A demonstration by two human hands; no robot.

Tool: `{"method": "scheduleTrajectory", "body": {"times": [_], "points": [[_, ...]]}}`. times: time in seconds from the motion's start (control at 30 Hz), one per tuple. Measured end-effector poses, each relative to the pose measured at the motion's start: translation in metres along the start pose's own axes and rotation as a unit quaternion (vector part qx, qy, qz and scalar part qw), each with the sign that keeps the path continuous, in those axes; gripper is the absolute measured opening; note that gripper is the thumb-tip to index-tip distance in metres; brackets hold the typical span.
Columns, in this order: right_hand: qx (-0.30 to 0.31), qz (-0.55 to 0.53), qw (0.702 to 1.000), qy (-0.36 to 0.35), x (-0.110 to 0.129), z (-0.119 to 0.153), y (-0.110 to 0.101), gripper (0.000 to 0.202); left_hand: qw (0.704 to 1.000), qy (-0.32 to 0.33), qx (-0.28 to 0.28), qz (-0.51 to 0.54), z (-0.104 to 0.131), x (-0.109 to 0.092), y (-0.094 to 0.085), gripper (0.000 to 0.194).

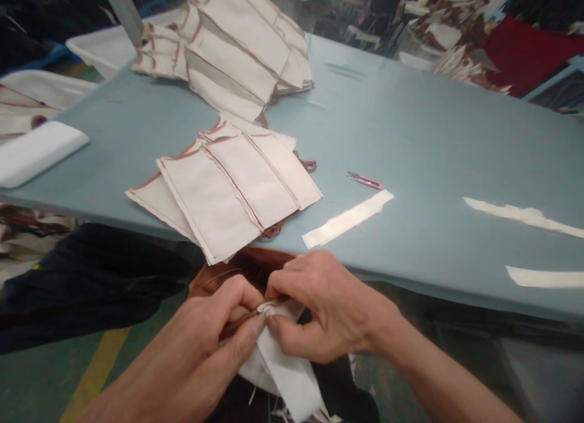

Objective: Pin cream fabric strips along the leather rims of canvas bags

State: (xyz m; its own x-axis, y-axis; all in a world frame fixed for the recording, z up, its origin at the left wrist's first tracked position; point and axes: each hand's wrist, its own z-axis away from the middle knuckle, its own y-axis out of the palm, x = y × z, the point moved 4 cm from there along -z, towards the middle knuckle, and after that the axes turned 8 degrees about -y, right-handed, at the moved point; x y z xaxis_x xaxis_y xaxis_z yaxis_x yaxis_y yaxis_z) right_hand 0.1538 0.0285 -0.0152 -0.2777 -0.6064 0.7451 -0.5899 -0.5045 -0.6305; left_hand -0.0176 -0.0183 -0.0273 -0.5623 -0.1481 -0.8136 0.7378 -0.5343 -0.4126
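Observation:
My left hand and my right hand meet in front of me, just off the table's near edge. Both pinch a brown and white fabric piece, thumbs and forefingers close together at one seam. White cloth with frayed threads hangs below my fingers, and the brown side bulges up behind them. Straight ahead on the table lie sewn cream panels with brown edging, stacked askew. To their right are pink-handled thread snips and a cream strip.
A larger pile of cream sewn pieces sits farther back on the blue table. Two more strips lie at the right. White bins stand beyond the left edge. Part of a person in dark clothing is at the left.

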Motion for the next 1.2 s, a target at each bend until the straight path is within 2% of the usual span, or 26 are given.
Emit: {"method": "scheduleTrajectory", "body": {"times": [0.1, 0.37, 0.43, 0.53, 0.63, 0.77, 0.83, 0.9, 0.93, 1.03, 1.1, 1.2], "points": [[0.005, -0.004, 1.0, 0.014, 0.001, -0.001, 0.003, 0.016, 0.999, 0.011, -0.03, -0.012, 0.0, 0.002, 0.0, 0.024], [-0.03, -0.038, 0.999, 0.015, 0.001, -0.002, 0.009, 0.006, 0.987, 0.107, -0.083, -0.086, 0.003, -0.002, -0.004, 0.017], [-0.041, -0.065, 0.997, 0.022, 0.0, 0.0, 0.01, 0.005, 0.977, 0.133, -0.102, -0.134, 0.006, 0.005, -0.003, 0.016], [-0.049, -0.142, 0.987, 0.059, -0.003, 0.002, 0.013, 0.007, 0.943, 0.223, -0.136, -0.205, 0.013, 0.016, 0.0, 0.025], [-0.031, -0.279, 0.95, 0.135, -0.008, 0.005, 0.019, 0.007, 0.912, 0.298, -0.151, -0.237, 0.017, 0.025, 0.003, 0.042], [-0.022, -0.435, 0.869, 0.237, -0.013, 0.013, 0.03, 0.015, 0.918, 0.312, -0.141, -0.199, 0.01, 0.028, 0.007, 0.049], [-0.025, -0.446, 0.855, 0.264, -0.014, 0.016, 0.032, 0.014, 0.924, 0.31, -0.148, -0.168, 0.008, 0.025, 0.009, 0.048], [-0.024, -0.409, 0.874, 0.262, -0.012, 0.018, 0.03, 0.008, 0.936, 0.28, -0.162, -0.139, 0.007, 0.021, 0.009, 0.042], [-0.032, -0.37, 0.898, 0.238, -0.011, 0.018, 0.027, 0.005, 0.944, 0.254, -0.17, -0.124, 0.007, 0.018, 0.009, 0.036], [-0.089, -0.187, 0.974, 0.093, 0.0, 0.015, 0.012, 0.007, 0.972, 0.157, -0.149, -0.086, 0.008, 0.013, 0.004, 0.019], [-0.114, -0.084, 0.99, 0.003, 0.008, 0.014, 0.006, 0.009, 0.987, 0.107, -0.098, -0.071, 0.006, 0.011, 0.002, 0.017], [-0.116, -0.022, 0.992, -0.048, 0.012, 0.015, 0.006, 0.013, 0.991, 0.098, -0.04, -0.079, 0.002, 0.012, 0.001, 0.034]]}}
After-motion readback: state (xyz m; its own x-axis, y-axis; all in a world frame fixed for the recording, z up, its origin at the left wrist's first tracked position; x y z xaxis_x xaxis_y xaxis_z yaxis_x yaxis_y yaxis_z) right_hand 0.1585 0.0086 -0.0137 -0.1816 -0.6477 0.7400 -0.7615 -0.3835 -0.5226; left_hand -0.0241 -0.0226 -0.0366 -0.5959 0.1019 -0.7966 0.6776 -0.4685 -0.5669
